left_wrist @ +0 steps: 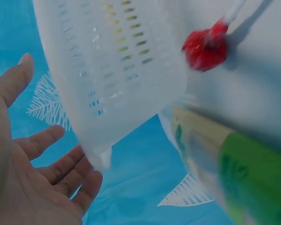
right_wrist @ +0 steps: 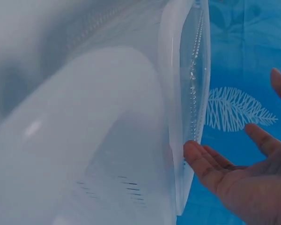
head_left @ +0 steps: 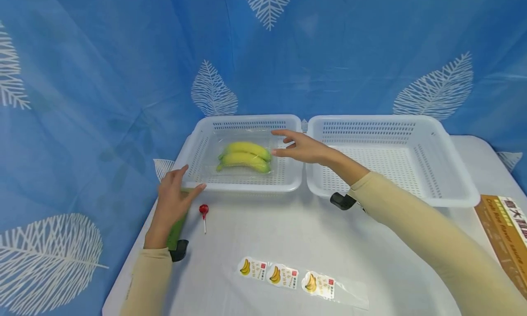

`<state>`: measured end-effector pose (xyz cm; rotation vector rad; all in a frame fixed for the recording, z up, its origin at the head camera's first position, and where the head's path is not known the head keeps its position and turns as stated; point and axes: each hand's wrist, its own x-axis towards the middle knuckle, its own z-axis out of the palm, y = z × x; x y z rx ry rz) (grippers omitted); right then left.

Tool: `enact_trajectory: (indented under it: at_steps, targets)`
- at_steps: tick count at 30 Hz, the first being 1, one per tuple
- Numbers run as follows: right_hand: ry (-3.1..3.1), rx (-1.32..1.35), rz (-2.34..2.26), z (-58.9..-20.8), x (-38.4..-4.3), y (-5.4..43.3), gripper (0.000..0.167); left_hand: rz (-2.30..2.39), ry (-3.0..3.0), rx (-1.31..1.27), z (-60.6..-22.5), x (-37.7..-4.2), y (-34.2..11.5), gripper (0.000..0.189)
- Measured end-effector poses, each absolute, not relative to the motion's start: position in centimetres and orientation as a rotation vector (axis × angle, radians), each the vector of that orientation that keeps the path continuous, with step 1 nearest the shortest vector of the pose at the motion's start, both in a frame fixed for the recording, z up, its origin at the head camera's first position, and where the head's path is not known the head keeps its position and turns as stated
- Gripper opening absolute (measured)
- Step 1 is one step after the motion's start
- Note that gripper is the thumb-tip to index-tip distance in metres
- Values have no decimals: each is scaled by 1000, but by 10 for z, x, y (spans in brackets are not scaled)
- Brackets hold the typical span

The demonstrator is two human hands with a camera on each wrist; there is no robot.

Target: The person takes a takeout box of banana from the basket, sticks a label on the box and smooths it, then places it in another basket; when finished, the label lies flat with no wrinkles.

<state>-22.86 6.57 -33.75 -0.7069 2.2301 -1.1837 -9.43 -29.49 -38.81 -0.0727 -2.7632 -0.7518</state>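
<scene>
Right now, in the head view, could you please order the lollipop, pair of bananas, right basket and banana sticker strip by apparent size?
Largest to smallest:
1. Right basket
2. Banana sticker strip
3. Pair of bananas
4. Lollipop

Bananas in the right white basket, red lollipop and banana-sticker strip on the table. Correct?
Wrong basket: the head view shows the bananas in the left white basket. The red lollipop and banana-sticker strip are on the table, as you said.
</scene>
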Motion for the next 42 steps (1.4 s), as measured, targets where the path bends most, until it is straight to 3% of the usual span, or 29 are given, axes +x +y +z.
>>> enact_trajectory:
  at_steps: [22,27,35,42]
  targets:
    - [2240,-732,-992,-352,-277,23,78,-891,-2816,120,-396,-101,-288,80]
    - [2154,-634,-987,-353,-286,18,84,-932,-2828,163,-395,-101,-288,78]
    - [2150,-543,-975,-362,-287,15,92,-946,-2837,177,-395,-101,-287,76]
    - [2101,-522,-1053,-371,-284,12,89,-945,-2837,144,-394,-100,-287,76]
